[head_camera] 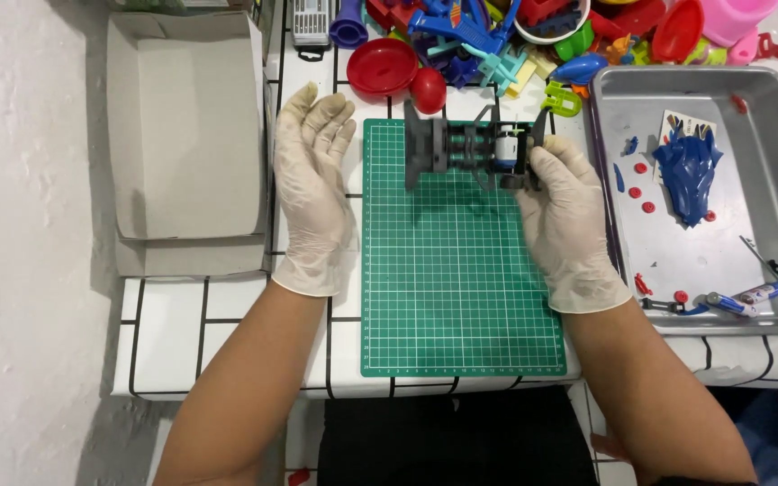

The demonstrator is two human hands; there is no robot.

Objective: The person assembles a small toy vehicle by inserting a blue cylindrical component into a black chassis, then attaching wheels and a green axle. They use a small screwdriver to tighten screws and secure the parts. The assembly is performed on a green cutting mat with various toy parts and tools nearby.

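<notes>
White tiled table (173, 333) carried a green cutting mat (461, 288). Left hand (312, 189) lay flat, fingers spread, empty. Right hand (565, 216) clamped the dark toy chassis (470, 153) at the mat's far edge. Metal tray (767, 189) sat right, toy pile (533, 36) beyond.

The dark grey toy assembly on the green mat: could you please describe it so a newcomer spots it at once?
Start at the green cutting mat in the middle of the tiled table. At its top edge the gloved right hand grips the dark grey toy assembly. Unlike the bright toys behind, it is dark, with a small white-and-blue part inside.
</notes>
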